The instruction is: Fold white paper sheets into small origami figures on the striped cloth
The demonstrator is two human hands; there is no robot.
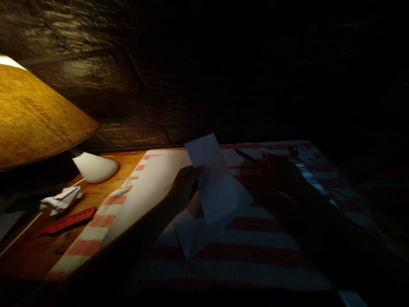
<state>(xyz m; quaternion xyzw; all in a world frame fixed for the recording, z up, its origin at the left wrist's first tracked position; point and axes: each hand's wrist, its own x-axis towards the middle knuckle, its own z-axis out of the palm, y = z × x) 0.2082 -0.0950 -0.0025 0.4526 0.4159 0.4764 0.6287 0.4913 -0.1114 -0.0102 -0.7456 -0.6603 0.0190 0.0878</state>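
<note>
In dim lamp light my left hand (185,185) pinches the left edge of a white sheet of paper (215,183) and holds it tilted up over a red and white striped cloth (249,251). Another white paper (188,232) lies flat beneath it. My right hand (277,175) is in deep shadow just right of the sheet and holds a thin dark pen or pencil (247,157) that points back left.
A lamp with an amber shade (35,117) and white base (94,167) stands at the left on a wooden table (38,251). Near it lie a crumpled white paper (60,199) and a red ruler (70,220). A dark wooden wall rises behind.
</note>
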